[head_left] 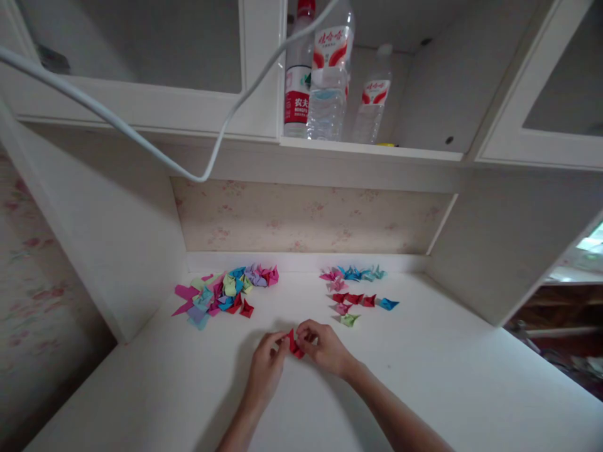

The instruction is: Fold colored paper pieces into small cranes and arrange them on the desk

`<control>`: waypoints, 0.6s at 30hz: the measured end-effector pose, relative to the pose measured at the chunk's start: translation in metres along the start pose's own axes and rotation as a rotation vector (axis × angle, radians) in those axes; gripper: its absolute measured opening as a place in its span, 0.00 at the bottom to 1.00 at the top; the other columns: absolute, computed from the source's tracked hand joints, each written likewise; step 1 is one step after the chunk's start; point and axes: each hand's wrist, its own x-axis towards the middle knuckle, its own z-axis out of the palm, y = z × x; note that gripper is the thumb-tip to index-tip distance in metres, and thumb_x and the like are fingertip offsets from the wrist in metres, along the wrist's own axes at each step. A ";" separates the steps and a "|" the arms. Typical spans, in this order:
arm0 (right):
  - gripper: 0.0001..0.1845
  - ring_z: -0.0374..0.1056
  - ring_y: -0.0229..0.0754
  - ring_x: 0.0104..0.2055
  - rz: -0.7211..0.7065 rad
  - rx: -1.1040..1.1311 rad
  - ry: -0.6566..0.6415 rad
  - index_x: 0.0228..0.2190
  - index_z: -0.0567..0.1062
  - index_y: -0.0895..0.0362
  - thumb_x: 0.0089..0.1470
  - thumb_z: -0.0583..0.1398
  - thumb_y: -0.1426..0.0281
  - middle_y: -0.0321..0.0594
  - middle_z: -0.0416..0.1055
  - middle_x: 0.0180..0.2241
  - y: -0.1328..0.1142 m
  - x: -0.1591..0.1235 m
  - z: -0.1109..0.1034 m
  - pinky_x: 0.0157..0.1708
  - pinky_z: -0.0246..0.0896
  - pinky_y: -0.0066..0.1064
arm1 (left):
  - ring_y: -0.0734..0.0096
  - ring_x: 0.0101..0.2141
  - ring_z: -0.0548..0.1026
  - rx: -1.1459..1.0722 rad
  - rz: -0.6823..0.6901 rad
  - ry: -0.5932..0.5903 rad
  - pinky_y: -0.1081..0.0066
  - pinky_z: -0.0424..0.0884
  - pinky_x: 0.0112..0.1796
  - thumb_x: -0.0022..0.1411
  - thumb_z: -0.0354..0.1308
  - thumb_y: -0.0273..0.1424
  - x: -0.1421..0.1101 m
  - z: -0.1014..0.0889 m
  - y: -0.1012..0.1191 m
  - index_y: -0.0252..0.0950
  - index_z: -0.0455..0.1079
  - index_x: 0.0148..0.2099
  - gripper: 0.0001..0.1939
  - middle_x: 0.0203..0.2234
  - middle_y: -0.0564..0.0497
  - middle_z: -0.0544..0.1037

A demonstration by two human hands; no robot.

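Between my two hands is a small piece of folded red origami paper (294,347), held just over the white desk (301,408). My left hand (268,361) pinches its left side between thumb and fingers. My right hand (323,345) is closed at its right side, fingertips pressed together on the paper; they hide part of it. Beyond my left hand lies a heap of folded papers (229,285) in pink, blue, green, purple and red. Beyond my right hand sit short rows of folded paper pieces, among them red ones (354,299), a blue one (389,304) and a light green one (349,320).
A shelf (367,150) overhangs the desk's back, holding plastic bottles (330,81). A white cable (155,150) hangs across the upper left. Side panels (518,232) bound the desk at left and right.
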 end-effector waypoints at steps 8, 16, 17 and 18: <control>0.19 0.68 0.42 0.35 0.133 0.279 0.237 0.39 0.73 0.57 0.51 0.59 0.56 0.42 0.73 0.34 0.016 -0.027 0.001 0.34 0.62 0.31 | 0.77 0.15 0.64 -0.074 -0.107 -0.171 0.78 0.55 0.13 0.53 0.55 0.50 -0.001 0.006 -0.011 0.31 0.71 0.43 0.27 0.23 0.51 0.74; 0.22 0.59 0.37 0.24 0.257 0.502 0.240 0.33 0.77 0.60 0.51 0.59 0.53 0.41 0.69 0.25 0.040 -0.030 0.007 0.27 0.57 0.30 | 0.76 0.15 0.64 -0.087 -0.168 -0.181 0.79 0.55 0.13 0.54 0.56 0.48 -0.001 0.009 -0.011 0.29 0.71 0.44 0.27 0.15 0.54 0.69; 0.22 0.59 0.37 0.24 0.258 0.497 0.232 0.33 0.77 0.60 0.52 0.58 0.53 0.40 0.69 0.24 0.040 -0.030 0.006 0.26 0.56 0.30 | 0.76 0.15 0.64 -0.078 -0.171 -0.187 0.79 0.55 0.13 0.54 0.56 0.48 -0.001 0.010 -0.011 0.29 0.72 0.44 0.27 0.15 0.54 0.70; 0.22 0.58 0.37 0.24 0.258 0.494 0.222 0.32 0.77 0.60 0.52 0.58 0.53 0.40 0.68 0.24 0.040 -0.030 0.006 0.26 0.56 0.30 | 0.76 0.15 0.64 -0.068 -0.174 -0.192 0.79 0.55 0.14 0.54 0.56 0.48 -0.002 0.010 -0.012 0.29 0.72 0.44 0.27 0.16 0.53 0.70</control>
